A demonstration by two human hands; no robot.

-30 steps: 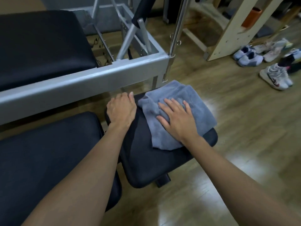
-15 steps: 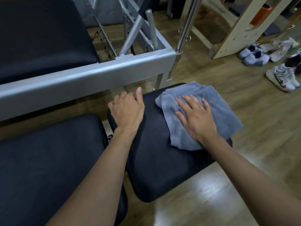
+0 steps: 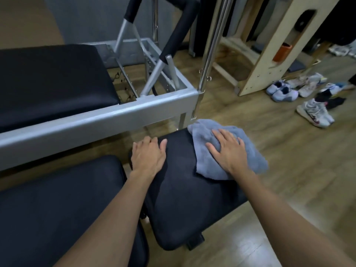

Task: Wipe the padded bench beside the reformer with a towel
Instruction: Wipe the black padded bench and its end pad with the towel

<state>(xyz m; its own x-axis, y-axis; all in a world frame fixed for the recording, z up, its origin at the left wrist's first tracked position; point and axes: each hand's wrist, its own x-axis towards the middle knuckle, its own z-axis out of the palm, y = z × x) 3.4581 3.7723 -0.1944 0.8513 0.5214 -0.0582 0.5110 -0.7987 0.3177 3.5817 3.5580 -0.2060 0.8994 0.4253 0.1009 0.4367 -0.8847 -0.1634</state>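
Wood floor (image 3: 289,170) all round, shoes (image 3: 314,112) scattered far right, wooden frame (image 3: 269,60) behind them. Your right hand (image 3: 229,151) lies flat, fingers spread, pressing the grey towel (image 3: 208,166) onto the far right corner of the padded bench (image 3: 192,209); towel overhangs that edge. Your left hand (image 3: 148,157) rests open on the bench's far left edge, gripping nothing. Reformer rail (image 3: 96,120) and chrome pole (image 3: 210,60) sit just beyond the bench

Counts on and around the padded bench

Two hands (image 3: 148,157) (image 3: 227,151), one grey towel (image 3: 210,162), three black pads (image 3: 185,199) (image 3: 52,205) (image 3: 50,79); at least five sneakers (image 3: 316,112) on the floor.
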